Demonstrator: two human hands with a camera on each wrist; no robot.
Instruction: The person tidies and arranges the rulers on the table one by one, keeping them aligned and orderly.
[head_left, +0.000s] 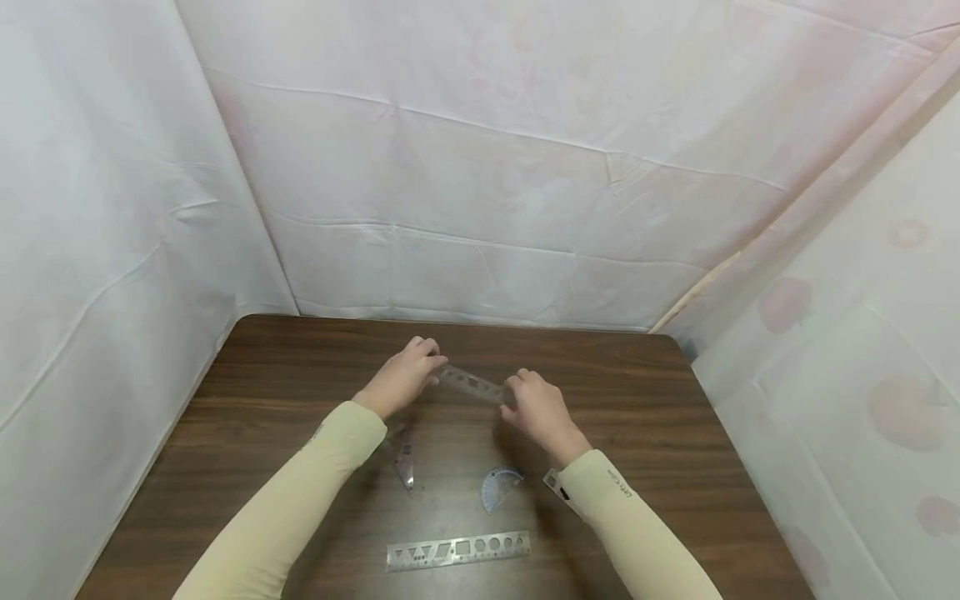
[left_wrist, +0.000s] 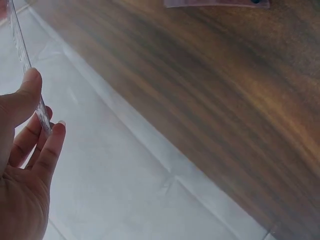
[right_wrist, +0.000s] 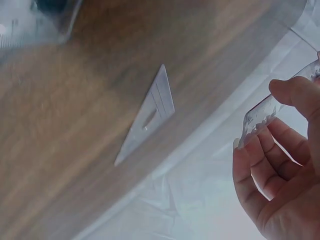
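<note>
Both hands hold a clear ruler (head_left: 471, 384) in the air above the table (head_left: 637, 400), one end each. The left hand (head_left: 401, 375) pinches its end between thumb and fingertips; the right hand (head_left: 536, 408) does the same. Nearer the person than the ruler lie a set square (head_left: 405, 458), a protractor (head_left: 498, 487) and a stencil (head_left: 457, 551). The head view shows all three; the right wrist view shows the set square plainly, and the left wrist view shows the ruler edge-on.
</note>
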